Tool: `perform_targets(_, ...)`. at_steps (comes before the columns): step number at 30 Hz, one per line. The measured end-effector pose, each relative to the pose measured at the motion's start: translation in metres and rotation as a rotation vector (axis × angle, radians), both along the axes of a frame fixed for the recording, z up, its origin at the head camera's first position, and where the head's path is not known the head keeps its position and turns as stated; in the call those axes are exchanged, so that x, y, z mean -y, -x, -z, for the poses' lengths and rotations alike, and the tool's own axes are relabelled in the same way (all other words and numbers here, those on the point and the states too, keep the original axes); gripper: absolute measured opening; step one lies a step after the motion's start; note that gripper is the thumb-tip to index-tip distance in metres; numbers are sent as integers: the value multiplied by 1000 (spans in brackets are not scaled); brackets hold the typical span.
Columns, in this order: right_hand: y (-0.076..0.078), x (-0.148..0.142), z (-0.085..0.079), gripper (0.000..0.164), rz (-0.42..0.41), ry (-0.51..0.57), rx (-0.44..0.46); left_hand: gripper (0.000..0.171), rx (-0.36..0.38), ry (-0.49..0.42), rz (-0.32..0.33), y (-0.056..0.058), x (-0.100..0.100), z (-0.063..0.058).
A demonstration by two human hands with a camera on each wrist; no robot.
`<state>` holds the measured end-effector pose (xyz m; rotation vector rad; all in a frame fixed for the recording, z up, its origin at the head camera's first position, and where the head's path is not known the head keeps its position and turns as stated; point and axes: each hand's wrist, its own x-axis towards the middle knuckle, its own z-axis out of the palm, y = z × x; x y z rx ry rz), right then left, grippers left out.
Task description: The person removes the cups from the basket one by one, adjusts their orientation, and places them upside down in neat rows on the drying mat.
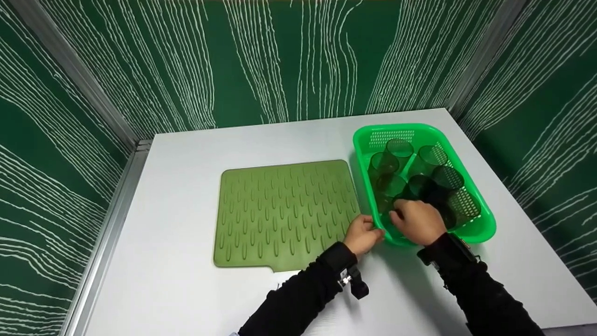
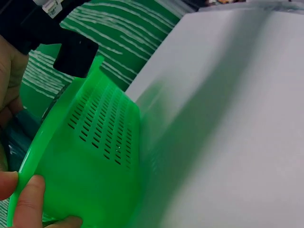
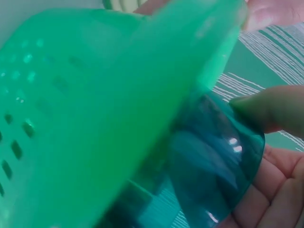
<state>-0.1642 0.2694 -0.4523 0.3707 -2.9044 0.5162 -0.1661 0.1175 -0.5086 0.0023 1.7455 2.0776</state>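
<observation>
A bright green plastic basket (image 1: 387, 235) with perforated walls holds several dark see-through cups (image 1: 399, 148), standing close together. My left hand (image 1: 362, 234) pinches the basket's near left corner. In the left wrist view its thumb lies on one side of the rim (image 2: 29, 164) and the fingers (image 2: 29, 204) on the outer wall. Over the near end of the basket, my right hand (image 1: 419, 221) grips a dark tinted cup (image 3: 213, 161) by its edge, thumb on one side and curled fingers on the other. The hand hides most of this cup in the head view.
An olive-green drying mat (image 1: 284, 212) with raised ridges lies left of the basket on the white table (image 1: 182, 196). Green walls with white wavy lines (image 1: 322, 60) stand behind the table and along both sides.
</observation>
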Motion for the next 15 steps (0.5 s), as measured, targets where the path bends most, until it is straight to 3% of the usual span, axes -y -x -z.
perform_targets(6,-6,5,-11,31,-15,12,-30,36,-4,-5,4,-7,4,0)
perform_targets(15,-8,16,-36,14,-6,22,-157,39,11,-34,8,-11,8,0)
